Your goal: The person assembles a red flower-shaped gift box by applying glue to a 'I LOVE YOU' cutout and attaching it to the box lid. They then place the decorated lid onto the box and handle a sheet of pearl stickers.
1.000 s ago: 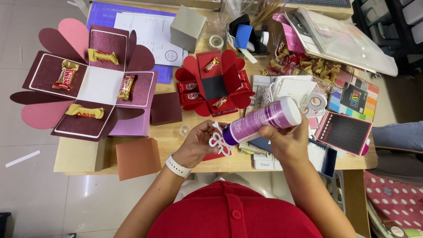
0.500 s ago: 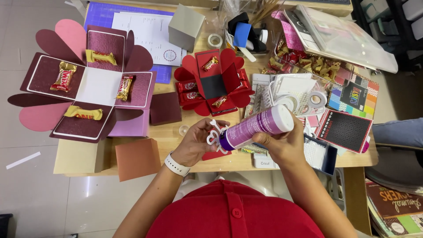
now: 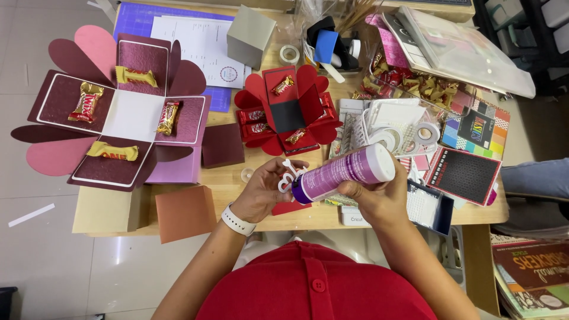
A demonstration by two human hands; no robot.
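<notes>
Glue bottle point(image 3: 347, 173): purple, white cap. Paper cutout point(image 3: 288, 175): white. Wristband point(image 3: 237, 220): white. Large unfolded box point(image 3: 118, 121), left end of the table point(image 3: 261, 208): maroon panels, pink petals, white centre; sweets in gold and red wrappers. Small unfolded box point(image 3: 289, 112), centre: red, black middle. Cube point(image 3: 185, 212), front edge: rust-brown. Table: pale wood.

Light: bright, even, from overhead indoors.
Shadows: soft, short, beneath the wooden table point(image 3: 278, 216).
Glare: pale sheen on floor tiles point(image 3: 118, 261).
Focus: sharp centre; slight wide-angle bending at edges.
</notes>
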